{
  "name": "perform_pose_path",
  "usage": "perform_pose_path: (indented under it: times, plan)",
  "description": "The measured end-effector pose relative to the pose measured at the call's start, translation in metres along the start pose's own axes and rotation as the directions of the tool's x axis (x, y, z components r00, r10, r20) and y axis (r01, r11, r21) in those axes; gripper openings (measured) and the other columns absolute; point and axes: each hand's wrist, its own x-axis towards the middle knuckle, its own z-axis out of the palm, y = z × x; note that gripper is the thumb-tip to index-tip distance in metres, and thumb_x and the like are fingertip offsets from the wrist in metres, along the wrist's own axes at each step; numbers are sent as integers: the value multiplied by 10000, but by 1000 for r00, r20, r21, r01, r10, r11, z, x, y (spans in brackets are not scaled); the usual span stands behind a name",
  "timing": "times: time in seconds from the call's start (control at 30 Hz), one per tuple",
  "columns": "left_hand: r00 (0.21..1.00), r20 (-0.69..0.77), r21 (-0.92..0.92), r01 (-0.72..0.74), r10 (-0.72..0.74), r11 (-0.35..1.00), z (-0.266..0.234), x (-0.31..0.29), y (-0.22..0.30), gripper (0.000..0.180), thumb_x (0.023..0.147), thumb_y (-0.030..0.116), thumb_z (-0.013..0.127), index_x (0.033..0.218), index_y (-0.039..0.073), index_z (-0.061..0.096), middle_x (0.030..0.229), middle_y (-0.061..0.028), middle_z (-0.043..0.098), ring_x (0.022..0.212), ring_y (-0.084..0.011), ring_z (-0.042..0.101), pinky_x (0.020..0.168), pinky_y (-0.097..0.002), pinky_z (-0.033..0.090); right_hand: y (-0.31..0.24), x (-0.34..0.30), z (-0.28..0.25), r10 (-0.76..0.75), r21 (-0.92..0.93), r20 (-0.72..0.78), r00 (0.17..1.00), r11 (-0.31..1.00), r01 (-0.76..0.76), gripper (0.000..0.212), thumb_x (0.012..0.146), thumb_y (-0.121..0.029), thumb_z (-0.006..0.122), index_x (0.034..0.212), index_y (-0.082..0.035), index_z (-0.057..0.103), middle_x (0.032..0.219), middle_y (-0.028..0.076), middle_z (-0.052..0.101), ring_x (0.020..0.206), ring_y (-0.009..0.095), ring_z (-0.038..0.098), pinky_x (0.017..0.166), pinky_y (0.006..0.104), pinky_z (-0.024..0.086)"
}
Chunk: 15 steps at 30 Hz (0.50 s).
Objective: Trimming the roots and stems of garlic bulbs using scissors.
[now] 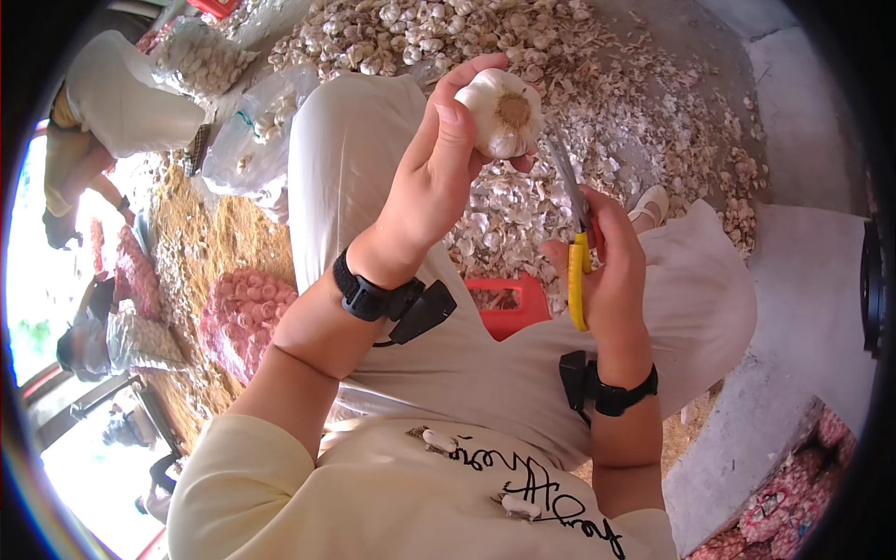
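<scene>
A whole garlic bulb [504, 112] is gripped in my left hand [446, 154], its brown root end facing me. In my right hand [614, 271] is a pair of scissors [579, 266] with yellow and red handles. The dark blades point up and lean toward the bulb, their tips just to its right; I cannot tell whether they touch it. Below both hands, between my legs, lies a red plastic container [509, 303] with a handle opening.
Beyond my knees spreads a heap of garlic bulbs [420, 37], with loose skins [616, 131] over the floor. Clear plastic bags [247, 149] and a pink net sack [247, 317] stand on the left. Other people sit at the far left. Red net sacks [793, 495] lie lower right.
</scene>
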Motion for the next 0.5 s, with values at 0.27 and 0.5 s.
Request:
perform_pose_path:
  times: [0.27, 0.5]
  plan:
    - [978, 32, 98, -207, 205, 973, 0, -4, -5, 619, 986, 465, 326, 1409, 22, 240, 1243, -119, 478, 1101, -191, 496, 926, -335, 448, -3, 1, 2, -57, 5, -31, 998, 998, 57, 536, 723, -156, 802, 1167, 3, 547, 841, 17, 512, 683, 110, 426, 616, 235, 395]
    - [934, 91, 202, -358, 347, 912, 0, -6, -11, 589, 996, 384, 384, 1415, 2, 225, 1277, -132, 458, 1143, -195, 453, 984, -323, 364, -1, 3, 7, -124, -66, -119, 985, 991, 116, 526, 705, -171, 807, 1150, -27, 568, 796, 24, 498, 654, 137, 436, 589, 257, 396]
